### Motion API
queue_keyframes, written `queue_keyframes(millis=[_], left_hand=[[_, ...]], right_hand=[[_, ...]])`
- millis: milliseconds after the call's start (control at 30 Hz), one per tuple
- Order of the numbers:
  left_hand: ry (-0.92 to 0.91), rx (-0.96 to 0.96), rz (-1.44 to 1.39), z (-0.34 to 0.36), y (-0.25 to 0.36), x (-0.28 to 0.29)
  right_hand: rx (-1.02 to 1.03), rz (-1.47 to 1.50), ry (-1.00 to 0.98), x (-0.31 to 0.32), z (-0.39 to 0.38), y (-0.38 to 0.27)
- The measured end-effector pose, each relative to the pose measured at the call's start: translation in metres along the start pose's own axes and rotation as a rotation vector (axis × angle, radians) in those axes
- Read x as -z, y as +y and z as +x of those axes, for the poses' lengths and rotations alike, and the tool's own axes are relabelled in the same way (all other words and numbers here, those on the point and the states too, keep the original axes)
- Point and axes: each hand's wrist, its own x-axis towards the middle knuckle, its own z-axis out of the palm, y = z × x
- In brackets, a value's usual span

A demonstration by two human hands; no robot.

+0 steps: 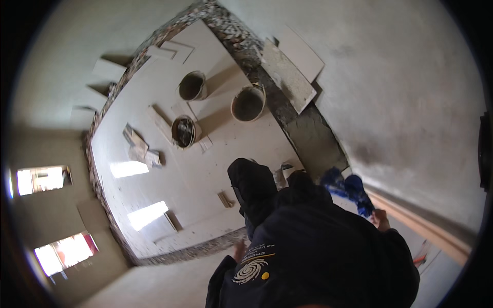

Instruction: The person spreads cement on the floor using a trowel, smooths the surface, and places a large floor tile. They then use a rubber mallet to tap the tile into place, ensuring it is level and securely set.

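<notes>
My right hand (380, 219) is closed on a crumpled blue item (357, 192), perhaps gloves or pads, reaching toward a patch of wet grey mortar (318, 143) along the wall. My left hand (239, 250) shows only partly past my dark jacket, low at the centre left; its fingers are too small and hidden to read. My dark-trousered legs (254, 187) and a shoe stand at the edge of the pale tiled floor (200, 215).
Three buckets (191, 84) stand on the tiles, with board offcuts (137, 143) beside them. Loose tiles (287, 77) lie by the right wall. A rubble-filled strip (231, 31) borders the tiling. A long wooden board (431, 226) runs along the lower right wall. Two windows (41, 179) are at the left.
</notes>
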Motion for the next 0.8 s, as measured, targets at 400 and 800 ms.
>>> queue_keyframes(millis=[400, 800], left_hand=[[0.150, -1.064, 0.681, 0.426, 0.218, 0.412], [-0.176, -1.306, 0.245, 0.362, 0.577, 0.396]], right_hand=[[0.761, -0.453, 1.075, -0.214, -0.177, -0.069], [0.206, 1.083, 1.001, -0.332, -0.345, -0.200]])
